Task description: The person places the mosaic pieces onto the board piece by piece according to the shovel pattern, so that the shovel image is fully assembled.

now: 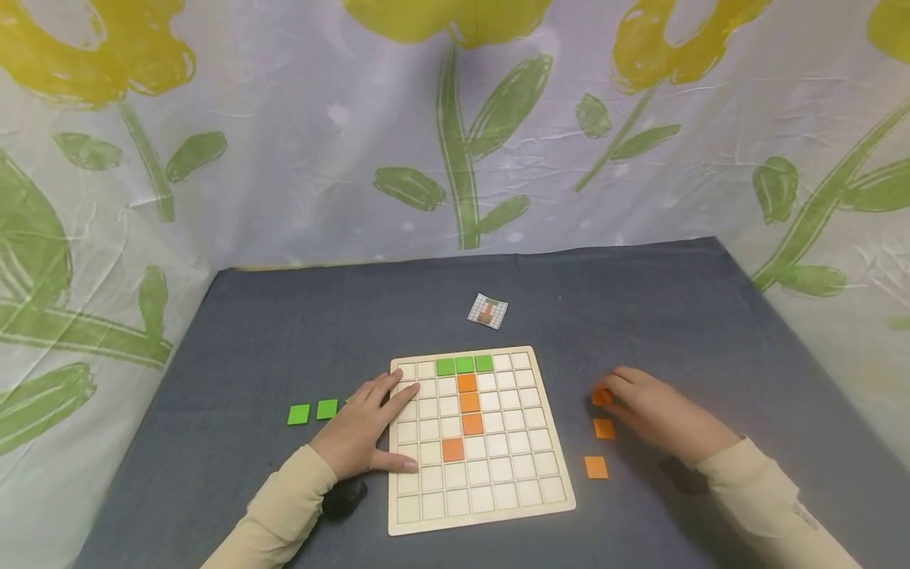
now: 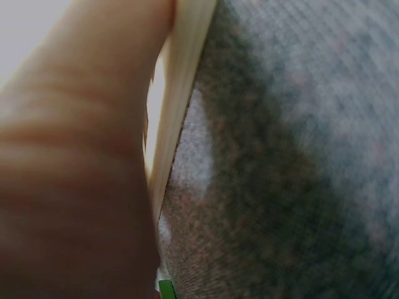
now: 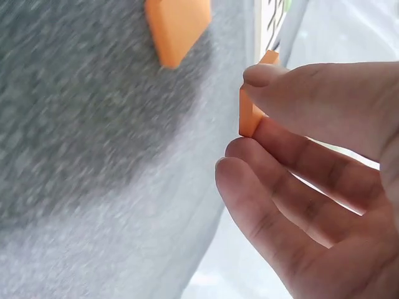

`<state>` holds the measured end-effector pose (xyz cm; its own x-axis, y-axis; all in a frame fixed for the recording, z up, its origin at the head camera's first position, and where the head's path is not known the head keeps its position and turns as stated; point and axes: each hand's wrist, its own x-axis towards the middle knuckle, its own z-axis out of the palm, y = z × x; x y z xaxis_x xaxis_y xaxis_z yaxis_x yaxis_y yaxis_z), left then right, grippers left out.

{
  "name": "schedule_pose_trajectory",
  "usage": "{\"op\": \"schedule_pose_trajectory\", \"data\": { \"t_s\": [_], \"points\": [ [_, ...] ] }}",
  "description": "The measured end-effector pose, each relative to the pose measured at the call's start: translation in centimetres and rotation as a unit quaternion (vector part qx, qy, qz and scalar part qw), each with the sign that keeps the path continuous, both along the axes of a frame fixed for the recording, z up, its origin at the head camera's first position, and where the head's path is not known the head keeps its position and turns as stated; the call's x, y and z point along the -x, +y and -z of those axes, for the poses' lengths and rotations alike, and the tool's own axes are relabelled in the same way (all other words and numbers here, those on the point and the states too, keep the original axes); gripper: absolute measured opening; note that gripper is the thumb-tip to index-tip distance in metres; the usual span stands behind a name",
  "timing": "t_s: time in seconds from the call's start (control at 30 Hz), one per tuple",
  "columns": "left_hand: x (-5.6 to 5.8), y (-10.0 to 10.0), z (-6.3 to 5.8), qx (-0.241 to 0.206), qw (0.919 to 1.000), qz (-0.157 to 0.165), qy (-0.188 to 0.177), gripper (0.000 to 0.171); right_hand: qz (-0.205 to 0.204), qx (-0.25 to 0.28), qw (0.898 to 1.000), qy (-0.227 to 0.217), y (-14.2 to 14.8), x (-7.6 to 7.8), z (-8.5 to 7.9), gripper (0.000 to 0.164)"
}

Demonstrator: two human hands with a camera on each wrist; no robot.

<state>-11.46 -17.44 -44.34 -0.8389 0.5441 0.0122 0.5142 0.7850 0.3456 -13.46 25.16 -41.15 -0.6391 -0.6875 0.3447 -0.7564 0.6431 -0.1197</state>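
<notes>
Right of the wooden grid board (image 1: 498,444), the right hand (image 1: 650,412) pinches an orange square tile (image 3: 247,117) in its grip; the left hand (image 1: 361,431), fingers apart, rests on the board's edge, likely to hold it still.

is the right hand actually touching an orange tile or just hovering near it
Touching: the right wrist view shows the right hand pinching an orange tile, its thumb pressed directly against it.
</notes>
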Motion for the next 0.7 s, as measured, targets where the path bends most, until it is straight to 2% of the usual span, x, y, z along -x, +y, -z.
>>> {"op": "schedule_pose_trajectory", "data": {
  "t_s": [0.2, 0.53, 0.7],
  "points": [
    [0.0, 0.0, 0.1, 0.004, 1.0, -0.004, 0.002, 0.102, -0.017, 0.005, 1.0, -0.008, -1.6, -0.2, -0.4, 0.032],
    [0.0, -0.2, 0.3, 0.003, 0.9999, -0.003, 0.01, 0.102, -0.083, 0.012, 0.996, 0.017, -5.5, -0.5, -0.1, 0.026],
    [0.0, -0.1, 0.2, -0.002, 1.0, 0.004, 0.009, 0.101, -0.107, 0.013, 0.994, -0.005, -7.6, -1.1, -0.2, 0.02]
  ]
}}
